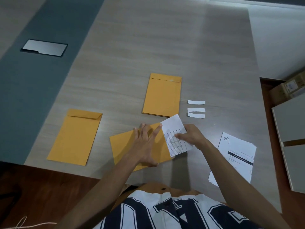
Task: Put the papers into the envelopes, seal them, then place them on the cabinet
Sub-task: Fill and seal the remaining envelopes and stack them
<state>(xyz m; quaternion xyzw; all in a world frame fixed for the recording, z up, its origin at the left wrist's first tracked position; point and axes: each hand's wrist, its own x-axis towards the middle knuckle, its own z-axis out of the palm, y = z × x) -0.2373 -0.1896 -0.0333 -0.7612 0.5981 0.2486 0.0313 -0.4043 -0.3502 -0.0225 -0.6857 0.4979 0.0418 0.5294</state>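
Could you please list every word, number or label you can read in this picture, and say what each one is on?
"3": handwritten at the top of the paper stack right of the hands.
Printed table on the folded paper in the right hand: too small to read.
Large letters on the shirt: cut off, not readable.
Labels on the cardboard box: blurred.

Bare table (165,38) beyond 3 envelopes (162,95), paper strips (196,109) and paper stack (237,154) crowding right

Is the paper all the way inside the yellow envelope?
No, the folded paper sticks halfway out of the envelope while the right hand pushes it in.
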